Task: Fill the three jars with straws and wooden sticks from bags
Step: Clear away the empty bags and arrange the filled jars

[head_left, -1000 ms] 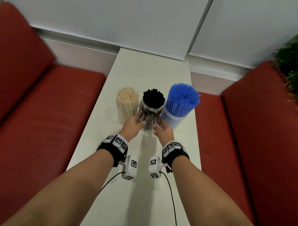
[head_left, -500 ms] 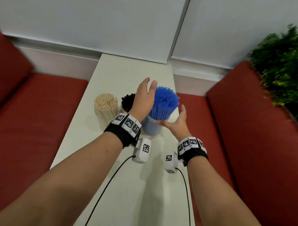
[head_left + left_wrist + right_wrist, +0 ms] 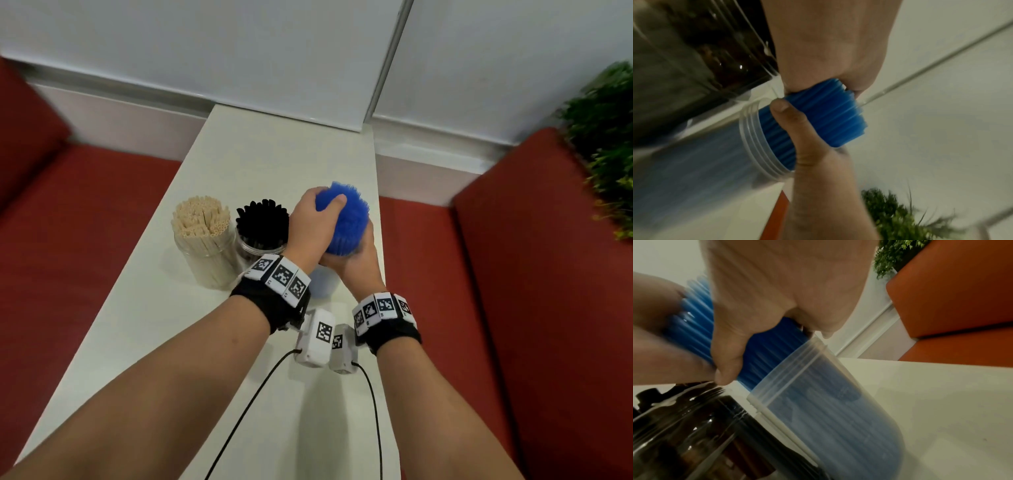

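Three clear jars stand in a row on the white table (image 3: 274, 154). The left jar holds pale wooden sticks (image 3: 202, 222), the middle jar black straws (image 3: 262, 219). The right jar (image 3: 756, 146) (image 3: 818, 394) holds blue straws (image 3: 351, 219) that stick out well above its rim. My left hand (image 3: 317, 212) grips the top of the blue bundle from the left. My right hand (image 3: 359, 255) wraps the bundle lower down, just above the rim, its thumb lying on the straws (image 3: 818, 116). The blue jar is mostly hidden behind my wrists in the head view.
Red bench seats (image 3: 85, 240) (image 3: 513, 274) flank the narrow table on both sides. A green plant (image 3: 606, 137) stands at the far right. The white wall (image 3: 239, 51) closes the table's far end. Black cables (image 3: 246, 411) trail over the near table.
My hands left the black straw jar, moved right and hovered open beside the blue straws. Now both have closed round the blue bundle.
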A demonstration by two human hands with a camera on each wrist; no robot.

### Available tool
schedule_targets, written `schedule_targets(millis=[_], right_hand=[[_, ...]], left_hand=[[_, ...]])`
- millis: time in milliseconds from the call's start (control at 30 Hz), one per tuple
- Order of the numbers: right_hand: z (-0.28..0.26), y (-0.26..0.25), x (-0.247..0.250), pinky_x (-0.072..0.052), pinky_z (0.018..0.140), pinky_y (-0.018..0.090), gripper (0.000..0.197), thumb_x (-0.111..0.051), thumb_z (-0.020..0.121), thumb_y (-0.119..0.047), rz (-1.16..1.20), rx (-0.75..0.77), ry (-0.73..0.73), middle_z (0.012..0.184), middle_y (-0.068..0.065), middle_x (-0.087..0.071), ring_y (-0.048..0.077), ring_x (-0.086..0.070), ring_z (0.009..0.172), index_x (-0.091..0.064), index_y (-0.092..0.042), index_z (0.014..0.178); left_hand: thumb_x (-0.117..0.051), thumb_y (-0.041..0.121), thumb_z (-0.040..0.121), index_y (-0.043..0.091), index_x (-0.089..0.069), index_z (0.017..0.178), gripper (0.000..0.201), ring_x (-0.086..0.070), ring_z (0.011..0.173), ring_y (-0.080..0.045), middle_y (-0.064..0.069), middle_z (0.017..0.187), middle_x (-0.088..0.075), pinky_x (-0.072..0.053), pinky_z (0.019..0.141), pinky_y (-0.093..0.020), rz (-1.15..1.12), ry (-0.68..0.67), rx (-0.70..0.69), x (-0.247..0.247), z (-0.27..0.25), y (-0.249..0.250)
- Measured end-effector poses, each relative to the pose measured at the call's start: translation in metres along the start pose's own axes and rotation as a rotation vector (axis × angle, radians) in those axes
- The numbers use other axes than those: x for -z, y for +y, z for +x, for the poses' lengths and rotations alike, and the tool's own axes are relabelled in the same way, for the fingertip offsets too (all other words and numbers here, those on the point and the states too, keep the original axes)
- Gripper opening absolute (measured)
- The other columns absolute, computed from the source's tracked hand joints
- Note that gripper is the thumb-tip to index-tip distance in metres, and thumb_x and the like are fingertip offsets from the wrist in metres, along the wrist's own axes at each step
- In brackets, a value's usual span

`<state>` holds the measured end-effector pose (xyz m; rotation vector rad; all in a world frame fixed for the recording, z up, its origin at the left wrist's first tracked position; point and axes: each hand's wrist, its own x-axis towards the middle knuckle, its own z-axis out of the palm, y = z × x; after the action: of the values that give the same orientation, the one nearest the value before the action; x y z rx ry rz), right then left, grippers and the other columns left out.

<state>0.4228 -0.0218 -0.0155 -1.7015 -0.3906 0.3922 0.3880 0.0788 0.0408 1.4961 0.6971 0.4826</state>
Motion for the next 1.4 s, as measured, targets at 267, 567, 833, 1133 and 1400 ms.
schedule_targets(millis=[267, 567, 833, 1133, 1400], right_hand=[[-0.005, -0.022, 0.004, -0.062, 0.075, 0.033, 0.092, -0.089, 0.065, 0.002, 0.157, 0.056, 0.044, 0.131, 0.007, -0.061, 0.021, -0.067, 0.115, -0.044, -0.023, 0.141], [-0.016, -0.035, 0.035, -0.032, 0.109, 0.016, 0.131, -0.097, 0.062, -0.034, -0.064, 0.09, 0.069, 0.163, -0.01, -0.023, 0.003, -0.03, 0.144, -0.006, -0.042, 0.156], [-0.022, -0.006, 0.026, -0.051, 0.097, 0.014, 0.129, -0.098, 0.061, -0.015, 0.035, -0.022, -0.021, 0.141, -0.012, -0.049, -0.011, -0.056, 0.12, -0.013, -0.031, 0.157], [-0.022, -0.03, 0.015, -0.054, 0.098, 0.029, 0.096, -0.093, 0.064, -0.024, 0.116, 0.113, 0.14, 0.144, 0.004, -0.047, 0.018, -0.055, 0.129, -0.032, -0.04, 0.136], [-0.023, -0.054, 0.03, -0.018, 0.126, 0.047, 0.064, -0.054, 0.101, -0.044, -0.409, 0.334, 0.371, 0.162, 0.003, -0.031, 0.017, -0.024, 0.151, -0.034, -0.016, 0.155]], left_hand=[[-0.059, 0.029, 0.089, 0.025, -0.061, 0.115, 0.027, -0.061, 0.102, -0.01, 0.009, 0.109, -0.063, -0.054, 0.093, -0.04, -0.101, 0.054, 0.02, -0.005, -0.006, 0.026], [-0.059, 0.027, 0.093, 0.024, -0.058, 0.123, 0.031, -0.058, 0.107, -0.006, 0.007, 0.116, -0.061, -0.048, 0.091, -0.026, -0.125, 0.043, -0.021, 0.017, -0.013, 0.044], [-0.066, 0.045, 0.09, 0.022, -0.028, 0.149, 0.074, -0.057, 0.113, -0.015, 0.003, 0.132, -0.051, -0.049, 0.098, -0.034, -0.056, -0.19, 0.158, -0.001, -0.026, 0.017], [-0.055, 0.02, 0.091, 0.018, -0.042, 0.134, 0.045, -0.055, 0.107, -0.018, -0.006, 0.127, -0.049, -0.05, 0.079, -0.024, 0.12, 0.002, -0.074, 0.006, -0.014, 0.033], [-0.043, 0.025, 0.102, 0.018, -0.046, 0.142, 0.041, -0.044, 0.132, -0.015, 0.001, 0.145, -0.048, -0.036, 0.111, -0.031, 0.115, -0.022, -0.118, 0.017, -0.008, 0.034]])
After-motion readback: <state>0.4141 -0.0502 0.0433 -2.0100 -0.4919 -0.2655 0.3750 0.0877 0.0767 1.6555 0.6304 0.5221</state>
